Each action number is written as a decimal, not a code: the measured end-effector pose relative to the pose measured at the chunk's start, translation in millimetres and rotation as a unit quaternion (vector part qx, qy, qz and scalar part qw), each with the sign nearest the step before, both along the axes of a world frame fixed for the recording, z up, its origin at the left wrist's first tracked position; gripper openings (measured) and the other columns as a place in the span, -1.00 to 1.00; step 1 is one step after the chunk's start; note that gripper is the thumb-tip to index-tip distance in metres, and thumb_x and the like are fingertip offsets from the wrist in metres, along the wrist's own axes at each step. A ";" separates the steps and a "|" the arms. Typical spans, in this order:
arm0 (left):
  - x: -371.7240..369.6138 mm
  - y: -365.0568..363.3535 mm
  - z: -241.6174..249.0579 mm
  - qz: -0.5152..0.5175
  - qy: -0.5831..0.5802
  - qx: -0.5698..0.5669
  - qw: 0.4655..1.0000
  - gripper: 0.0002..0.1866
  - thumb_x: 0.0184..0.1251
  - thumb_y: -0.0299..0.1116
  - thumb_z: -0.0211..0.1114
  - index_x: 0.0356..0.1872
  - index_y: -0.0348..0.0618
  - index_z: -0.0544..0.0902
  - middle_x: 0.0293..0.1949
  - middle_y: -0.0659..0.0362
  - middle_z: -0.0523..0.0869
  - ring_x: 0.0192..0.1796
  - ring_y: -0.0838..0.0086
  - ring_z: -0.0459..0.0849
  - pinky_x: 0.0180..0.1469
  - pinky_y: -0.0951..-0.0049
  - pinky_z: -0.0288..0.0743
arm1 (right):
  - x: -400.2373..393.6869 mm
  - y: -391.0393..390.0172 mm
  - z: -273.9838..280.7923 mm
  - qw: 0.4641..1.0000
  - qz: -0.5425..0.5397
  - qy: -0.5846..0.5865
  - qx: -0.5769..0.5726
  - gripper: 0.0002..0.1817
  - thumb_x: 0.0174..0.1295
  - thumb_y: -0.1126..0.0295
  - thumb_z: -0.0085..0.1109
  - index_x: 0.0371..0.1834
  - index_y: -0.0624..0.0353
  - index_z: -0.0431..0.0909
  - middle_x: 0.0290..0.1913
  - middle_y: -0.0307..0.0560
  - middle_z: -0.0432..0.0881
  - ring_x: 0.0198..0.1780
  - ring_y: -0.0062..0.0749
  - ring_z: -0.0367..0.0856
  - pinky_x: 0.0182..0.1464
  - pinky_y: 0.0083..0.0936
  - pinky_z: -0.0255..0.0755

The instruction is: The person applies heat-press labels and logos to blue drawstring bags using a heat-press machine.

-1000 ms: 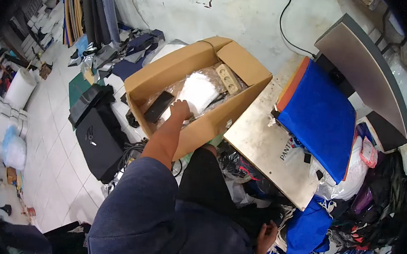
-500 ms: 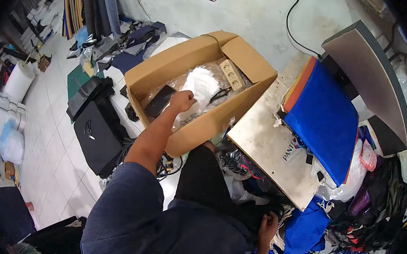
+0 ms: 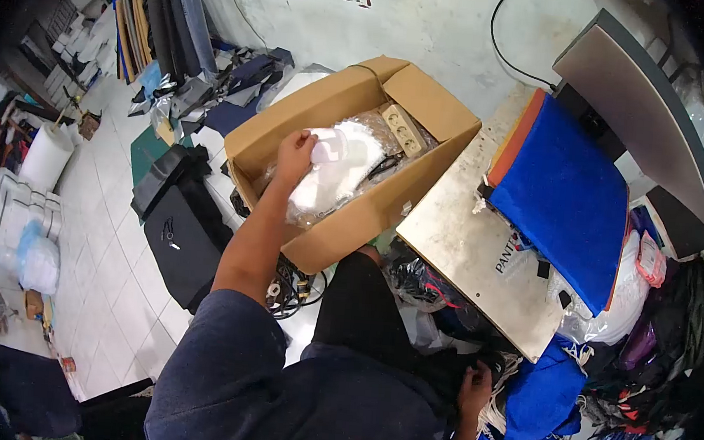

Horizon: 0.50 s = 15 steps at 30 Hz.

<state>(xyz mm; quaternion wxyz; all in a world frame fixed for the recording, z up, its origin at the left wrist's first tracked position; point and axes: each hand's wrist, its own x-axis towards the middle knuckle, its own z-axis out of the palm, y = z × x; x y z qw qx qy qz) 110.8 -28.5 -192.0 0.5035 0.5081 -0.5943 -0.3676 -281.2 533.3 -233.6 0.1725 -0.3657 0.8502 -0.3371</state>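
Note:
My left hand (image 3: 295,156) is inside the cardboard box (image 3: 337,248), its fingers pinched on the edge of a white, partly see-through plastic packet (image 3: 329,148). Beneath and beside the packet lies more bright white material (image 3: 340,176), too washed out to make out, among clear plastic wrap. A power strip (image 3: 404,131) rests at the box's right end, with a black cable (image 3: 384,166) next to it. Low on the right, my right hand (image 3: 475,388) rests by my dark-clothed leg, fingers loosely bent and nothing visible in them.
Right of the box stands a worn board (image 3: 481,263) carrying a blue fabric-covered panel (image 3: 564,199). A black bag (image 3: 184,248) lies on the tiled floor to the left. Blue cloth (image 3: 541,392) with white strings is heaped at lower right. Fabric rolls (image 3: 170,15) lean behind.
My left hand has moved left inside the box and now pinches the white packet. The dark flat object seen there before is now out of sight. My right hand stays low by my leg.

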 end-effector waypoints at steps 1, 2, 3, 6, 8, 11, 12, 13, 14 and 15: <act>0.5 -2.2 10.2 -0.013 0.052 0.036 0.998 -0.82 0.36 -0.41 0.33 -0.20 -0.37 0.63 -0.39 0.20 0.69 -0.32 0.59 0.61 -0.24 0.54 0.49 | 0.0 -0.9 1.2 1.000 0.000 -0.003 -0.003 -0.68 0.29 0.33 0.28 0.04 0.23 0.59 -0.17 0.05 0.68 -0.22 -0.17 0.67 -0.13 -0.33 0.52; -5.4 -4.1 18.2 -0.005 0.138 0.036 0.990 -0.82 0.34 -0.46 0.33 -0.14 -0.33 0.58 -0.26 0.17 0.70 -0.25 0.56 0.64 -0.20 0.54 0.52 | 1.7 -6.1 10.7 0.999 -0.008 -0.008 0.034 -0.70 0.29 0.33 0.27 0.02 0.22 0.60 -0.18 0.05 0.69 -0.22 -0.16 0.67 -0.14 -0.32 0.52; -11.7 1.1 36.0 -0.006 0.136 0.032 0.990 -0.82 0.34 -0.46 0.33 -0.14 -0.33 0.58 -0.26 0.17 0.70 -0.25 0.56 0.64 -0.20 0.54 0.52 | 2.6 -9.8 15.6 0.997 -0.016 -0.013 0.070 -0.71 0.29 0.32 0.27 0.01 0.21 0.61 -0.18 0.05 0.69 -0.23 -0.14 0.67 -0.14 -0.32 0.52; -29.9 26.6 100.8 -0.080 0.239 0.055 0.966 -0.66 0.29 -0.50 0.35 0.08 -0.28 0.55 -0.15 0.16 0.70 -0.18 0.52 0.67 -0.09 0.50 0.57 | -3.0 -11.1 5.3 0.997 0.029 0.057 0.049 -0.74 0.28 0.33 0.27 -0.04 0.20 0.62 -0.21 0.05 0.69 -0.24 -0.13 0.67 -0.16 -0.31 0.52; -44.8 42.2 131.6 -0.103 0.241 0.037 0.964 -0.64 0.29 -0.50 0.34 0.10 -0.27 0.55 -0.15 0.17 0.70 -0.16 0.53 0.67 -0.08 0.50 0.56 | -4.7 -16.9 8.2 0.997 0.070 0.026 0.028 -0.74 0.27 0.35 0.29 -0.03 0.21 0.62 -0.21 0.05 0.69 -0.24 -0.17 0.68 -0.15 -0.35 0.52; -62.8 73.9 179.3 -0.162 0.230 0.030 0.959 -0.62 0.29 -0.49 0.33 0.13 -0.26 0.57 -0.15 0.19 0.70 -0.14 0.55 0.66 -0.07 0.52 0.55 | 4.2 -45.9 43.3 0.988 0.156 0.003 -0.020 -0.77 0.25 0.39 0.32 -0.08 0.23 0.65 -0.22 0.05 0.70 -0.26 -0.23 0.68 -0.16 -0.40 0.53; -71.0 85.2 191.5 -0.200 0.215 0.041 0.955 -0.63 0.29 -0.48 0.33 0.12 -0.26 0.58 -0.14 0.21 0.70 -0.13 0.56 0.65 -0.07 0.53 0.54 | 11.5 -58.7 61.7 0.979 0.199 0.011 -0.046 -0.81 0.24 0.41 0.33 -0.13 0.24 0.66 -0.23 0.04 0.70 -0.27 -0.24 0.69 -0.18 -0.41 0.53; -78.9 95.9 199.8 -0.209 0.215 0.043 0.953 -0.63 0.29 -0.48 0.33 0.12 -0.26 0.58 -0.14 0.21 0.70 -0.13 0.56 0.65 -0.07 0.53 0.54 | 16.8 -73.2 82.4 0.972 0.218 -0.019 -0.090 -0.82 0.23 0.42 0.33 -0.15 0.24 0.65 -0.27 0.04 0.69 -0.30 -0.21 0.68 -0.22 -0.41 0.53; -86.5 105.6 207.5 -0.245 0.172 0.063 0.952 -0.63 0.29 -0.47 0.33 0.12 -0.26 0.60 -0.13 0.22 0.70 -0.13 0.58 0.65 -0.07 0.55 0.54 | 20.1 -89.6 101.7 0.961 0.236 -0.045 -0.135 -0.83 0.23 0.43 0.34 -0.17 0.25 0.65 -0.30 0.04 0.68 -0.33 -0.18 0.68 -0.26 -0.41 0.53; -94.3 115.8 217.3 -0.280 0.127 0.080 0.948 -0.63 0.29 -0.46 0.33 0.12 -0.26 0.61 -0.11 0.23 0.71 -0.12 0.59 0.64 -0.06 0.56 0.53 | 21.6 -103.4 114.7 0.959 0.225 -0.062 -0.158 -0.85 0.23 0.44 0.34 -0.20 0.26 0.65 -0.33 0.01 0.68 -0.36 -0.27 0.67 -0.28 -0.46 0.52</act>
